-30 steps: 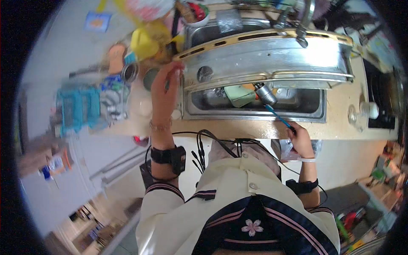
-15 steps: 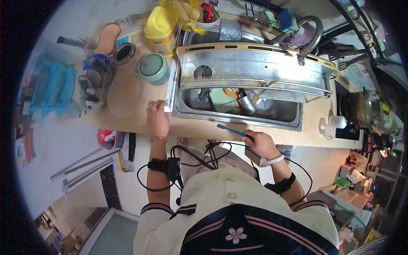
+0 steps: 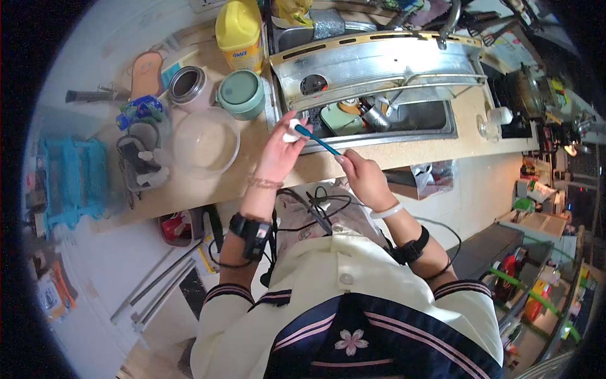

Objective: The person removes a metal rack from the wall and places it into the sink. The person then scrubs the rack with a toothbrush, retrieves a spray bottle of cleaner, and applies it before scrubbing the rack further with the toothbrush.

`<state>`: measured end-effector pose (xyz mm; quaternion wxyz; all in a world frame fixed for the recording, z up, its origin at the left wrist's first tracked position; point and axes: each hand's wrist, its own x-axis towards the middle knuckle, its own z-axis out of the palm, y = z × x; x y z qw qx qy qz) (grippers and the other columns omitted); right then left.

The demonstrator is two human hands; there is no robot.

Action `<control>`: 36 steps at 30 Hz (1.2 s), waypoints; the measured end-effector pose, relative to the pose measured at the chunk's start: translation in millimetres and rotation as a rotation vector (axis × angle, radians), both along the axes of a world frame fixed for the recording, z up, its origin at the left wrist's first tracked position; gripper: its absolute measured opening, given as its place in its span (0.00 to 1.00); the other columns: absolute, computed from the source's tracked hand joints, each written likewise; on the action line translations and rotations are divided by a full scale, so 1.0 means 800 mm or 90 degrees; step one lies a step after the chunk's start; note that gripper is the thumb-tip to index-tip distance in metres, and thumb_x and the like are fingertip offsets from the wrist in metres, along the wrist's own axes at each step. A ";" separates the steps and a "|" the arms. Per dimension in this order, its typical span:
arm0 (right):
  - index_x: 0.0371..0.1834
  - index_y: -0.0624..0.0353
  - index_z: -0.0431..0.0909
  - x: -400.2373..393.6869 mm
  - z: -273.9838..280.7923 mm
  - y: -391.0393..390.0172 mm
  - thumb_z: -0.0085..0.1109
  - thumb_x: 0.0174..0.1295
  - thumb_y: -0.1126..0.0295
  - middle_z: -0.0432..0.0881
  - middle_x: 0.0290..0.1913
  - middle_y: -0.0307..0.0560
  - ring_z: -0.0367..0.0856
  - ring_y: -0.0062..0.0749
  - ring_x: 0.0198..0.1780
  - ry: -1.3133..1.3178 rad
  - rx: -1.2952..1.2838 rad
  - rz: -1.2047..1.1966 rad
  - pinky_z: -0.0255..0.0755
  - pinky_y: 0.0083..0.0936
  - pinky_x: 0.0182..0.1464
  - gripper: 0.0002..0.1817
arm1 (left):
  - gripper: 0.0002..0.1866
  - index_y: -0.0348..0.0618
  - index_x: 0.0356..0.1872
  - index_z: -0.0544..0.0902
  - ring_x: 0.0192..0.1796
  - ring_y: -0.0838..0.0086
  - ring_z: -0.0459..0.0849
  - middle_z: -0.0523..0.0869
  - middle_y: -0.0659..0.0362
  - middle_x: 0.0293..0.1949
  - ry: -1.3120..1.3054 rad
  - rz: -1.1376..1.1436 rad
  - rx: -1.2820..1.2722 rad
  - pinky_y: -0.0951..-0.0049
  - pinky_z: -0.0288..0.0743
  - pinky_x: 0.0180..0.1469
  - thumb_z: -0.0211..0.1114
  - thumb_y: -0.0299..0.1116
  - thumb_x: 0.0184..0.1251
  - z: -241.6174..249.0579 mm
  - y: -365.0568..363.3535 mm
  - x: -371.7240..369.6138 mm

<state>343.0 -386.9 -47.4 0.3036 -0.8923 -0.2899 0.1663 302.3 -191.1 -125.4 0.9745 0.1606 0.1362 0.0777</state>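
Observation:
My left hand (image 3: 283, 146) is raised over the counter's front edge beside the sink. A small white piece (image 3: 292, 131) sits between its fingers and thumb; its kind is hard to make out. My right hand (image 3: 365, 179) grips a slim blue stick-like tool (image 3: 323, 144) by its near end. The tool slants up to the left, its far tip at the white piece, apparently touching it. Behind the hands is the sink (image 3: 404, 136), holding a pale green container (image 3: 341, 120) and a perforated metal cylinder (image 3: 376, 118).
A metal rack (image 3: 379, 66) spans the sink. To the left stand a clear plastic bowl (image 3: 207, 143), a green lidded container (image 3: 240, 95), a pink open jar (image 3: 191, 88) and a yellow jug (image 3: 238, 35). A white-capped bottle (image 3: 499, 116) stands at the right.
My left hand has lifted off the counter and moved right with the white piece. My right hand has moved up and left, bringing the blue tool's tip to that piece. The view has shifted.

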 end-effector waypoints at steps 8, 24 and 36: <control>0.31 0.61 0.72 -0.020 -0.005 0.021 0.42 0.67 0.56 0.75 0.21 0.63 0.75 0.60 0.27 -0.032 -0.077 -0.109 0.66 0.50 0.29 0.19 | 0.12 0.39 0.46 0.73 0.43 0.65 0.77 0.78 0.52 0.39 0.004 0.039 -0.133 0.65 0.73 0.52 0.52 0.36 0.69 0.002 -0.024 0.037; 0.34 0.68 0.77 -0.020 -0.007 0.024 0.38 0.68 0.55 0.77 0.30 0.68 0.76 0.63 0.36 0.139 0.004 -0.153 0.69 0.48 0.40 0.25 | 0.12 0.40 0.46 0.75 0.37 0.70 0.74 0.75 0.55 0.34 0.082 0.089 -0.203 0.70 0.73 0.42 0.58 0.34 0.65 0.020 -0.034 0.058; 0.34 0.66 0.77 -0.021 -0.019 0.035 0.36 0.68 0.56 0.76 0.31 0.69 0.75 0.63 0.38 0.135 0.023 -0.125 0.68 0.49 0.42 0.25 | 0.10 0.41 0.41 0.75 0.34 0.71 0.72 0.73 0.58 0.31 0.027 0.017 -0.131 0.73 0.71 0.39 0.55 0.37 0.68 0.014 -0.027 0.046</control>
